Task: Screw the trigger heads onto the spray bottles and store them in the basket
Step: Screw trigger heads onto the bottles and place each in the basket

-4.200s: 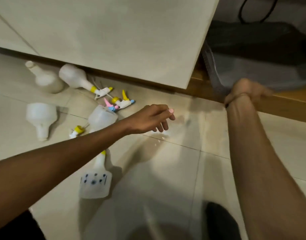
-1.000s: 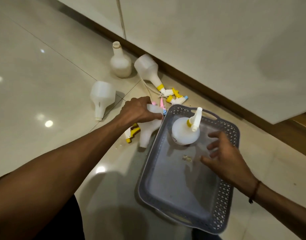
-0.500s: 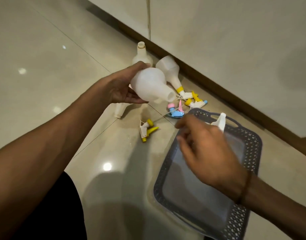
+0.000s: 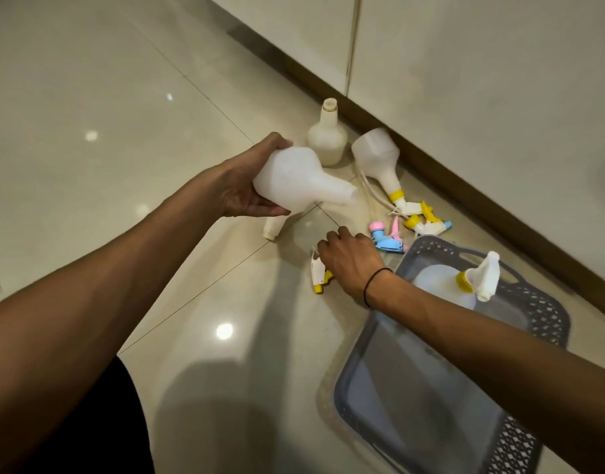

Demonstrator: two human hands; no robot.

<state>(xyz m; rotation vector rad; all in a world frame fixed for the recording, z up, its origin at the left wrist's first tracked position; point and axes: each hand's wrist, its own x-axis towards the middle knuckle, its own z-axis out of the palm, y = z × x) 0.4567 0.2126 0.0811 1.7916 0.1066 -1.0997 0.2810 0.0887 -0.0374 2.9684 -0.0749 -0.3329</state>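
Observation:
My left hand (image 4: pixel 241 188) grips a white spray bottle (image 4: pixel 301 181) with no head, held above the floor with its open neck pointing right. My right hand (image 4: pixel 349 263) is down on the floor tiles over a white and yellow trigger head (image 4: pixel 318 273); its fingers curl over the head and hide the contact. A grey plastic basket (image 4: pixel 547 323) lies at the lower right. In it stands a bottle (image 4: pixel 441 285) with a white and yellow trigger head (image 4: pixel 484 277) screwed on.
An upright headless bottle (image 4: pixel 326 142) and a lying bottle with a yellow-collared head (image 4: pixel 376 155) sit by the brown baseboard (image 4: pixel 465 186). A pink and blue trigger head (image 4: pixel 384 239) and a yellow, white and blue one (image 4: pixel 427 225) lie between them and the basket. Another bottle's neck (image 4: pixel 272 229) shows below my left hand.
My right hand has moved left from above the basket down to the white and yellow trigger head on the floor. My left hand still holds the headless bottle.

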